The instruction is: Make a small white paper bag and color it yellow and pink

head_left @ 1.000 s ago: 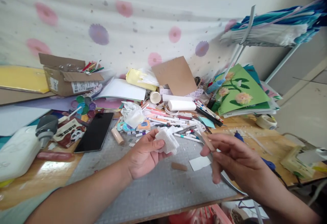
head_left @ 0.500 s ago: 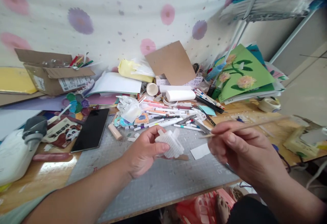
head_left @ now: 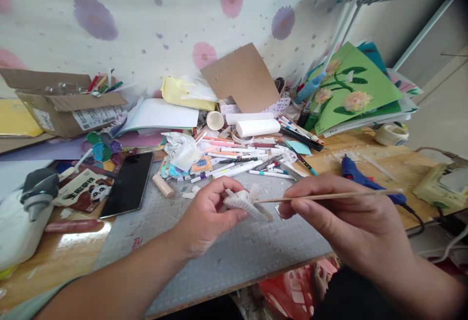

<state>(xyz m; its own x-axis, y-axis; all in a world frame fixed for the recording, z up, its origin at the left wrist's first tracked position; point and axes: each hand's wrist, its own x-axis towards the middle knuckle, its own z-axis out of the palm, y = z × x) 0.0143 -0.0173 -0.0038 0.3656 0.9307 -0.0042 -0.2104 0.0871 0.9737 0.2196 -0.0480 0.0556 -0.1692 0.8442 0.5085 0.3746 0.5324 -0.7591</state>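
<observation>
Left hand (head_left: 208,215) pinches a white piece (head_left: 234,201), I see. At its three o'clock, right hand (head_left: 347,217) pinches a thin stick (head_left: 329,196).

Wooden stick (head_left: 272,199) bars the gap between left hand (head_left: 212,215) and right hand (head_left: 343,213), but there's decent room low over the gray cutting mat (head_left: 226,259) up front. Marker pile (head_left: 237,168) blocks straight ahead, glue gun (head_left: 353,171) right.

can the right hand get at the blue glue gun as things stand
Probably yes: the blue glue gun lies just beyond the right hand with nothing seen lying on it, though that hand is occupied with a thin wooden stick.
</observation>
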